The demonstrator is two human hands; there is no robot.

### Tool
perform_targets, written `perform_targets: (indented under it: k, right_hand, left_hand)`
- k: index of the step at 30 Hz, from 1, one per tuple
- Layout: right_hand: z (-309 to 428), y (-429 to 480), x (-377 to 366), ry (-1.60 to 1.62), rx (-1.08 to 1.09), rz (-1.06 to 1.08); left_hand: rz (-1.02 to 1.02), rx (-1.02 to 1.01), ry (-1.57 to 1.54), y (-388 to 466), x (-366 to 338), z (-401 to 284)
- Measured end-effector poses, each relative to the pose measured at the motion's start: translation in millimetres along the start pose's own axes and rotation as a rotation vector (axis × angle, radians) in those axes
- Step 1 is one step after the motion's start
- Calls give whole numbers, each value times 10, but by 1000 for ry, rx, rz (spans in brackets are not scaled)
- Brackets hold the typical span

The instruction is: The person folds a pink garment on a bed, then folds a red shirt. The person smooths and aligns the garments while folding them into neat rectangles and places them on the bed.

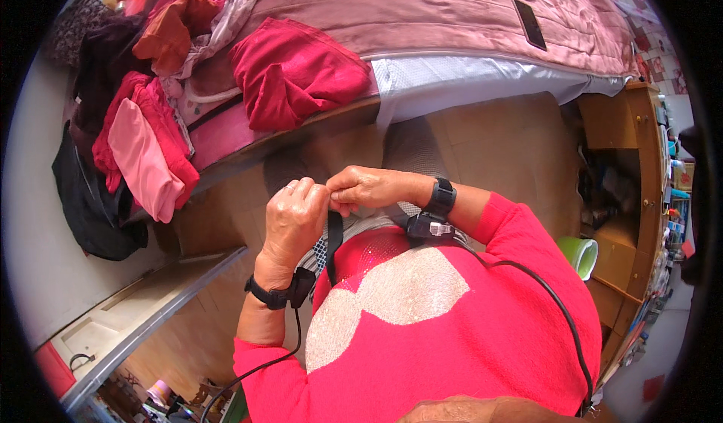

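My left hand (295, 215) and my right hand (367, 187) meet in front of my waist, fingers curled and fingertips touching. A black strap (335, 245) runs from the front of my red sweater (452, 355) up to the curled fingers of my left hand. The fingers cover its upper end, so whether my right fingertips also pinch it is hidden. Each wrist wears a black band with a small device; the left device (302, 287) and the right device (429, 225) both trail a cable. Below the hands show my patterned grey trousers (415, 146).
Ahead stands a bed with a pink quilt (440, 14), a white sheet (463, 81) and a smartphone (530, 24). A folded red garment (299, 73) and a pink folded cloth (144, 157) lie among piled clothes. At right are a wooden cabinet (613, 118) and a green bin (579, 256).
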State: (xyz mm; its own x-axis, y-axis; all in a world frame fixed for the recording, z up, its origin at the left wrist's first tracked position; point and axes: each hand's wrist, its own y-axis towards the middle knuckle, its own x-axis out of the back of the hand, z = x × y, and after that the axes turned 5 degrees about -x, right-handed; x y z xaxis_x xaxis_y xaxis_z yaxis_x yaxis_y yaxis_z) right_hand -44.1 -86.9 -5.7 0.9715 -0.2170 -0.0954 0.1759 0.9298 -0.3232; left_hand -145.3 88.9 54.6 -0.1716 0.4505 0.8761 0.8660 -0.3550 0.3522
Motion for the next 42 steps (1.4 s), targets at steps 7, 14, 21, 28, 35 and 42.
perform_targets:
  k: [7,14,21,28,35,42]
  right_hand:
    - [-39,-13,-21,-14,-11,-36]
    - [-85,8,-14,-27,-16,-57]
    - [-85,4,15,-97,-51,-22]
    - [-5,-21,41,-113,-20,-19]
    - [39,-59,53,-114,-3,-42]
    - [145,-156,109,198,108,28]
  left_hand:
    - [13,-12,63,26,-79,-75]
    - [40,-43,126,32,-124,-68]
    - [103,-48,154,42,-124,-63]
    - [25,-63,48,109,-140,-5]
    - [-6,-3,-1,115,-158,8]
    - [-185,537,-611,27,-112,57]
